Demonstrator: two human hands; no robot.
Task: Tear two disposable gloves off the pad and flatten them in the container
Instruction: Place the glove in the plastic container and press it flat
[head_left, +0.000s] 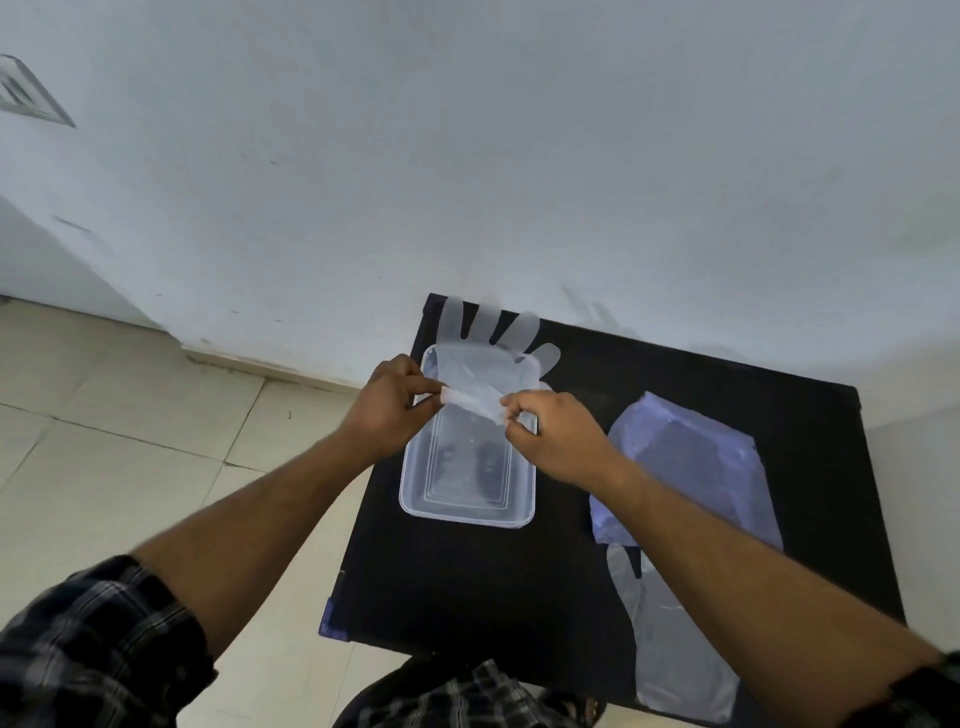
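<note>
A clear plastic glove (485, 358) hangs over the far end of a clear rectangular container (415, 499) on a black table; its fingers spread beyond the far rim. My left hand (387, 402) and my right hand (553, 434) each pinch one end of the glove's cuff above the container's middle. A second clear glove (670, 649) lies flat on the table's near right part, partly under my right forearm. The glove pad in a bluish plastic wrap (691, 467) lies to the right of the container.
The black table (467, 582) stands against a pale wall (467, 182), with tiled floor (104, 441) to its left. My checked sleeves and lap show at the bottom edge.
</note>
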